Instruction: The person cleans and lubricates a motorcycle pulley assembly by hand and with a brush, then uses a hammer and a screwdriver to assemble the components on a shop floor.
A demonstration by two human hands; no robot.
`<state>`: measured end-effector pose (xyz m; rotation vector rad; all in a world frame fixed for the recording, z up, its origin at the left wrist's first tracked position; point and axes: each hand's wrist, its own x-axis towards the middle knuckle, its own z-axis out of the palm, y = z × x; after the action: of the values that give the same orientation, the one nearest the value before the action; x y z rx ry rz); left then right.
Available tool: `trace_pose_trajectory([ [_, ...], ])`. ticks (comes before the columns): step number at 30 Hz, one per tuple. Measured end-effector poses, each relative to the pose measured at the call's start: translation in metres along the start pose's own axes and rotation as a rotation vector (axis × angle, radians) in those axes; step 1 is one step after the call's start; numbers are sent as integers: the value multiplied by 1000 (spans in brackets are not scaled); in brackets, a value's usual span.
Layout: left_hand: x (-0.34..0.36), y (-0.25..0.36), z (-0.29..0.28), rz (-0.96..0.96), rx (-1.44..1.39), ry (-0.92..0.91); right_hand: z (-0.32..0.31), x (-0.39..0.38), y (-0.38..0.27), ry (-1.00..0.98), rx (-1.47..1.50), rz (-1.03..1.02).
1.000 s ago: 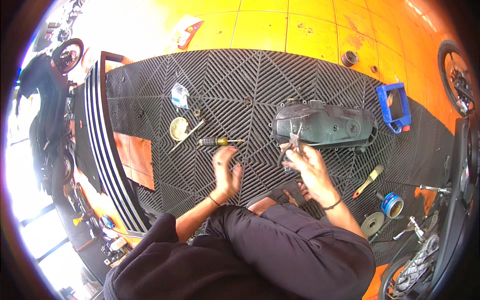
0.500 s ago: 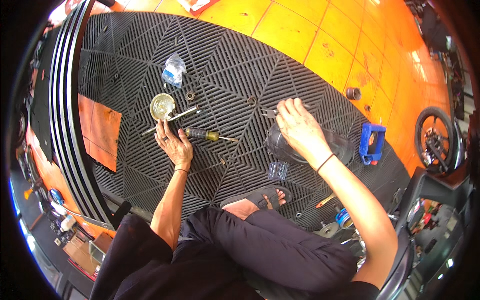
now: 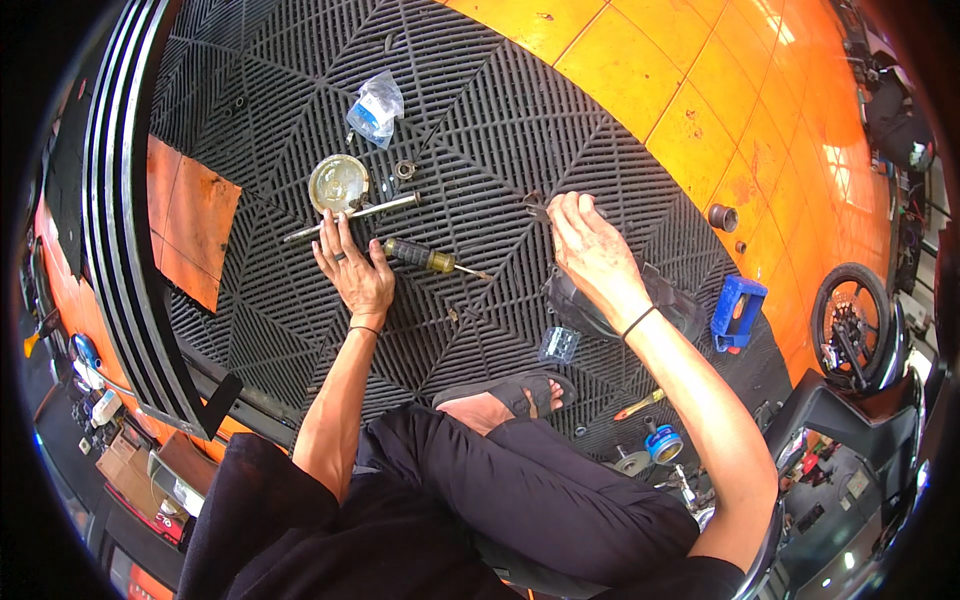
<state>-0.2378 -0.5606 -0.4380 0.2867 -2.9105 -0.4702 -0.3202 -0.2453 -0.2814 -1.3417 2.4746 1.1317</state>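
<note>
My left hand (image 3: 355, 275) lies with fingers spread beside a screwdriver (image 3: 420, 255) with a black and yellow handle. Its fingertips reach a long metal bolt (image 3: 375, 208), just below a round dish (image 3: 338, 184) with pale, grease-like residue. Further right, my right hand (image 3: 598, 255) is closed around a small metal piece (image 3: 537, 207), mostly hidden by the fingers; two thin prongs showed on it earlier. Its end meets a dark spot on the mat where a small ring-shaped part lay. Under that wrist lies a black, bag-like item (image 3: 670, 305).
Around the dish are a clear plastic bag (image 3: 377, 108) and a nut (image 3: 404, 170). A blister pack (image 3: 559, 345), brush (image 3: 638, 404), blue round tin (image 3: 663, 443) and blue plastic frame (image 3: 738, 314) lie nearer or to the right. A metal bushing (image 3: 723, 217) stands on orange tiles.
The whole view has shifted a little. My right hand has carried the small metal piece left, onto the spot of the ring-shaped part. My left hand stays by the bolt, its fingers slightly more spread.
</note>
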Motion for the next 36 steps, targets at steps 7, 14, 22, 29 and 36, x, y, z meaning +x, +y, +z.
trace_pose_trajectory([
  [7, -1, -3, 3, 9, 2, 10, 2, -2, 3, 12, -4, -2],
  [14, -1, -2, 3, 12, 6, 5, 5, -2, -4, 5, -11, -8],
  [22, -2, -2, 3, 4, 8, -15, 7, 0, -7, 12, -26, 11],
  [29, -1, -1, 1, 5, 7, -11, 7, 0, -9, -10, -66, -4],
  [36, -1, -2, 1, 12, 1, -18, 9, 1, -13, 36, -99, -4],
])
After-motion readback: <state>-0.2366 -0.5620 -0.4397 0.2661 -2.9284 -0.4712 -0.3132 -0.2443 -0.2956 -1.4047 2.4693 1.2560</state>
